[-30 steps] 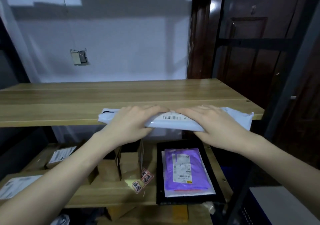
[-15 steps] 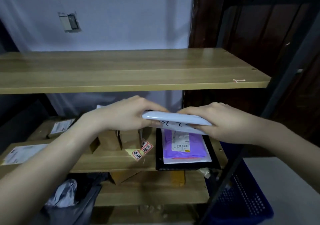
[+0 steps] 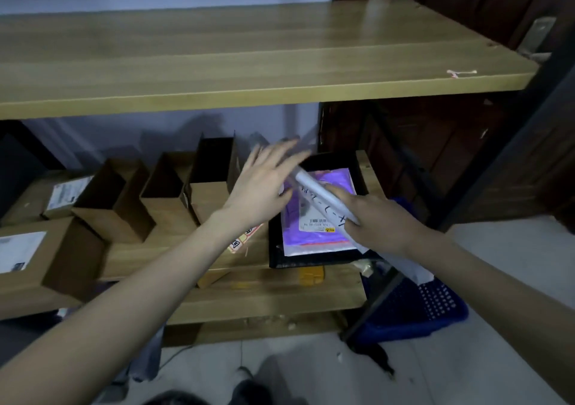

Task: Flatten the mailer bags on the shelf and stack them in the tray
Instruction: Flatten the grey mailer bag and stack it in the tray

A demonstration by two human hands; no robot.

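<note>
We see a dim scene, lit coolly from above. The upper shelf (image 3: 249,62) shows soft sheen near its right end and shadows the wall below. The left hand (image 3: 264,183) is motion-blurred at its fingertips. Straight lines bow toward the frame edges.

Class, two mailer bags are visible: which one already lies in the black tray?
The purple mailer bag lies flat in the tray; the white mailer bag is held above by the right hand.

Two mailer bags, one white (image 3: 323,199) and one purple (image 3: 314,218), one black tray (image 3: 273,249), three open cardboard boxes (image 3: 168,193), and one blue basket (image 3: 429,308) are visible.
</note>
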